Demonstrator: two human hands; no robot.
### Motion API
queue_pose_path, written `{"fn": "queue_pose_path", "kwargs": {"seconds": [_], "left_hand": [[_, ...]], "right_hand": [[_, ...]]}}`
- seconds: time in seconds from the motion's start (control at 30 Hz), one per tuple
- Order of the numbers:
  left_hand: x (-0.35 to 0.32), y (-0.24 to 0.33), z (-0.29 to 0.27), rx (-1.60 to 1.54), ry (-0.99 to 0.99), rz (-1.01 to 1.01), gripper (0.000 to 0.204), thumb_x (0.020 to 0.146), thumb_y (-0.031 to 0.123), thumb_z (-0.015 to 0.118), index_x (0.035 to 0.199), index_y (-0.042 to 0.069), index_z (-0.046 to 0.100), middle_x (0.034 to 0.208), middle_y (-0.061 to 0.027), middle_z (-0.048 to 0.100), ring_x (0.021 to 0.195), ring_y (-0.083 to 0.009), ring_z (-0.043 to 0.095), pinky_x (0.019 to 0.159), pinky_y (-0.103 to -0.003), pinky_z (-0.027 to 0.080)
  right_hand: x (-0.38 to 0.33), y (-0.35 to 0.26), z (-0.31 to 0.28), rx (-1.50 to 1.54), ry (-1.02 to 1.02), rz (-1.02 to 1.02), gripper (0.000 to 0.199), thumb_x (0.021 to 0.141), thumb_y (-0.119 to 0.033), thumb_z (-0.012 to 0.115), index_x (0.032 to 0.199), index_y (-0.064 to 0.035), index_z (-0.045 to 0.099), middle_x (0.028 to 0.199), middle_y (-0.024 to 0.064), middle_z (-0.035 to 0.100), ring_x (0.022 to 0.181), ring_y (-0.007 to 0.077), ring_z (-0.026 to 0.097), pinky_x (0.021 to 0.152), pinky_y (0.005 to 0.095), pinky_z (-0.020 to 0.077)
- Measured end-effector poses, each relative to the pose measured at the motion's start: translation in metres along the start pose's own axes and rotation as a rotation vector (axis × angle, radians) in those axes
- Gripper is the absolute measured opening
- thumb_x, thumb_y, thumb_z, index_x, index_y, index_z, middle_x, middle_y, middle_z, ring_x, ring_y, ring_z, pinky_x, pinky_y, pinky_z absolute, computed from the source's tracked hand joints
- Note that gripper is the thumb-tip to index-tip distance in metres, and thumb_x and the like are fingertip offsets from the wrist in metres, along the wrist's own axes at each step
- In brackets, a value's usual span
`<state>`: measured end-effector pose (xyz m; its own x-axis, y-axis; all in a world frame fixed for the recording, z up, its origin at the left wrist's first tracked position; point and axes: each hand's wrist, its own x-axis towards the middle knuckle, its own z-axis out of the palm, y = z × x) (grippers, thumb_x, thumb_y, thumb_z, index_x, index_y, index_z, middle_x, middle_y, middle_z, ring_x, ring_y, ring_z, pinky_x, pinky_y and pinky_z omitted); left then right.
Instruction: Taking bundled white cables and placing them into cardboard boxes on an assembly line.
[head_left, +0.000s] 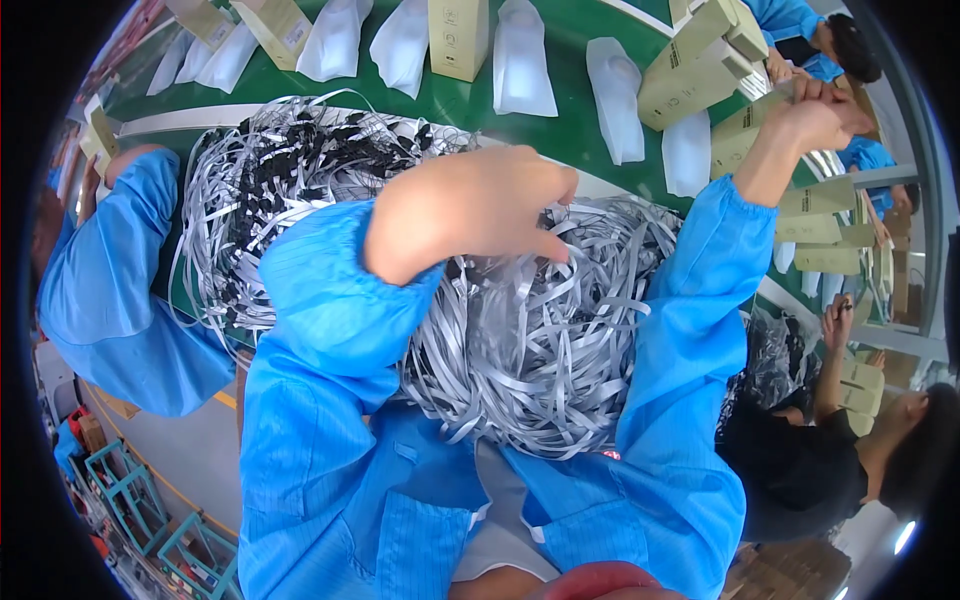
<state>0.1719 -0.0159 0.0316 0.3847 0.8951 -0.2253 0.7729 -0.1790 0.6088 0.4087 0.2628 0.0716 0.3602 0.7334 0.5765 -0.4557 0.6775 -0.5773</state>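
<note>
My left hand (465, 212) hovers over a pile of flat grey straps (590, 370), slightly blurred. Its thumb and forefinger stand apart with a gap between them, and nothing shows in it. Just below it, a clear plastic bag (500, 315) lies on the straps. Out to the far right, my right hand (820, 118) is raised beside the cream cartons on the green belt. Its fingers are curled closed; whatever they hold, if anything, is hidden.
Cream cartons (458, 40) and white pouches (525, 65) stand along the green conveyor belt (570, 120). Another heap of straps with black ends (320, 150) lies to the left. A co-worker's blue sleeve (130, 290) is close on the left; several people work at right.
</note>
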Motion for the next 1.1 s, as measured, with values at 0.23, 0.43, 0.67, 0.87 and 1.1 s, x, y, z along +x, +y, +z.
{"fn": "queue_pose_path", "kwargs": {"seconds": [0.23,0.43,0.67,0.87,1.1], "left_hand": [[0.009,-0.023,0.006,-0.049,0.069,0.110,0.023,0.088,0.012,0.069,0.107,0.000,0.068,0.083,-0.0186,0.069,0.075,-0.0289,0.069,0.068,-0.037,0.053],[-0.006,-0.039,0.011,-0.112,0.282,0.093,0.015,0.088,0.007,0.067,0.098,-0.003,0.069,0.085,-0.0183,0.069,0.074,-0.0244,0.070,0.065,-0.037,0.054],[-0.009,-0.042,0.002,-0.132,0.348,0.115,0.013,0.089,0.006,0.067,0.090,-0.006,0.068,0.082,-0.0184,0.071,0.070,-0.0241,0.070,0.063,-0.036,0.055],[-0.009,-0.038,-0.008,-0.112,0.292,0.107,0.013,0.090,0.007,0.066,0.091,-0.006,0.068,0.075,-0.0165,0.069,0.070,-0.0239,0.070,0.065,-0.035,0.054],[-0.012,-0.038,-0.012,-0.126,0.334,0.155,0.013,0.091,0.006,0.066,0.091,-0.007,0.067,0.073,-0.0158,0.069,0.070,-0.0230,0.070,0.064,-0.033,0.053]], "right_hand": [[0.021,0.059,-0.011,-0.460,-0.456,-0.079,0.044,0.108,-0.034,0.045,0.081,0.0004,0.053,0.073,0.0079,0.053,0.062,0.0170,0.048,0.061,0.0327,0.0441],[-0.002,0.058,-0.027,-0.913,-0.722,-0.052,0.042,0.108,-0.033,0.047,0.094,0.0014,0.066,0.088,0.0117,0.066,0.074,0.0183,0.060,0.076,0.0299,0.0493],[0.007,0.052,-0.032,-0.433,-0.505,0.193,0.047,0.108,-0.034,0.048,0.095,0.0062,0.068,0.092,0.0126,0.072,0.091,0.0202,0.069,0.089,0.0305,0.0523],[0.011,0.027,-0.031,-0.557,-0.448,-0.027,0.040,0.106,-0.031,0.053,0.100,0.0058,0.069,0.108,0.0154,0.072,0.102,0.0235,0.069,0.094,0.0327,0.0523],[0.007,-0.008,-0.036,-1.209,-0.803,-0.120,0.028,0.095,-0.023,0.070,0.110,0.0012,0.072,0.109,0.0119,0.073,0.101,0.0181,0.070,0.090,0.0300,0.0514]]}}
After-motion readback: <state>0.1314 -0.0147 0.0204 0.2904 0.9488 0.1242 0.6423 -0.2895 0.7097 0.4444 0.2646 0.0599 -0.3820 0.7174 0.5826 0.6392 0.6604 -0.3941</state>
